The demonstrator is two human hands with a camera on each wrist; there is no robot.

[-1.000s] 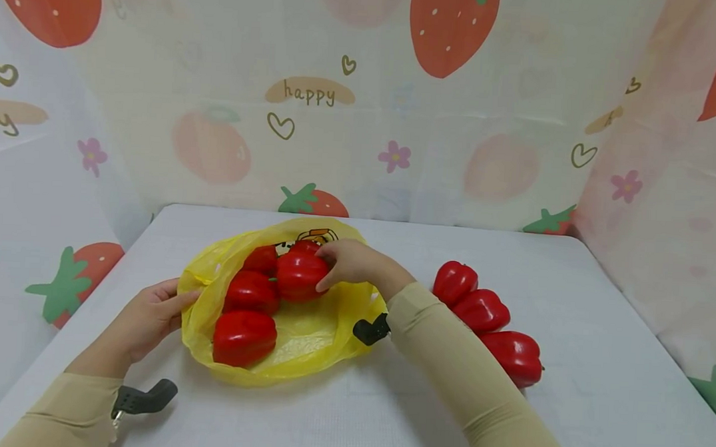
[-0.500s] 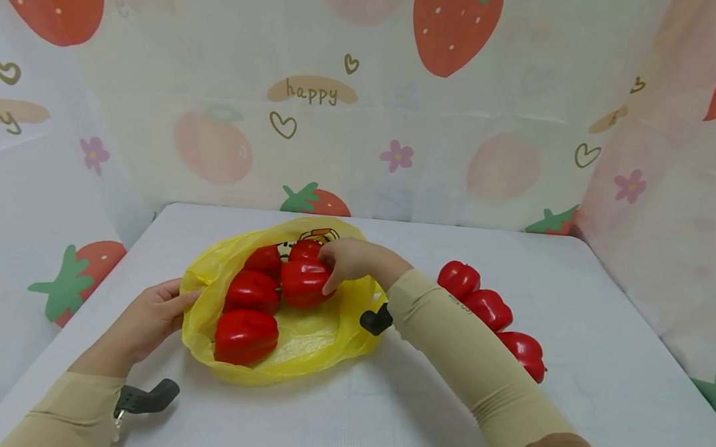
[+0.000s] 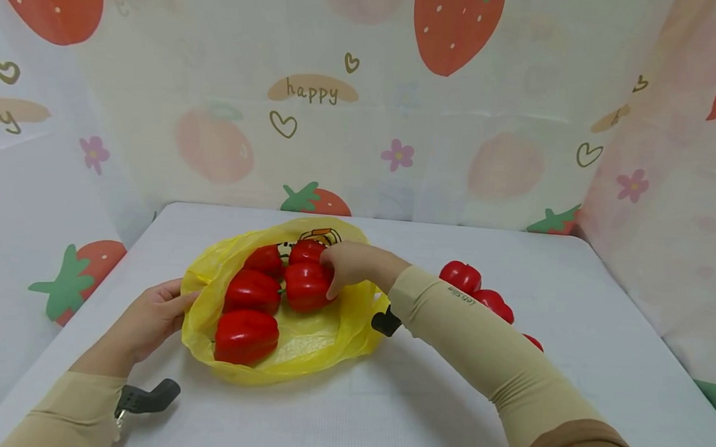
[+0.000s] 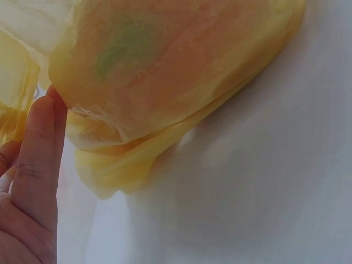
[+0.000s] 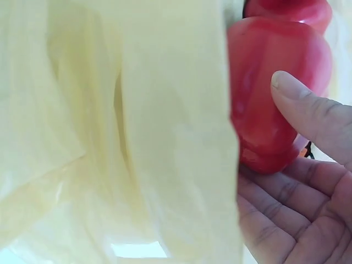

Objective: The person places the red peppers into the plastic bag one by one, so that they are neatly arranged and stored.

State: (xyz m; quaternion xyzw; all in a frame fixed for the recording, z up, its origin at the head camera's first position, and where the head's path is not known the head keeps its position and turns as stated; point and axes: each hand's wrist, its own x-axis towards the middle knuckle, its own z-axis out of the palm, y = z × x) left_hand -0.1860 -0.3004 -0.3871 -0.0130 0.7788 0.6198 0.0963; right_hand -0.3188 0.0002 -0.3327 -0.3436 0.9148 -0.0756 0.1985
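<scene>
Head view, R hand thumb + fingers round red pepper in yellow bag, pepper slightly right + nearer vs 1 s ago, L hand still pinching bag edge, R sleeve hiding more loose peppers.

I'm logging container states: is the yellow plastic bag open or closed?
Open. The thin, translucent yellow plastic bag gapes wide, showing glossy red bell peppers inside; the left hand holds its edge.

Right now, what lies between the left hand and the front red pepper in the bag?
In the head view, only the left wall of the yellow bag lies between the left hand and that red pepper.
</scene>
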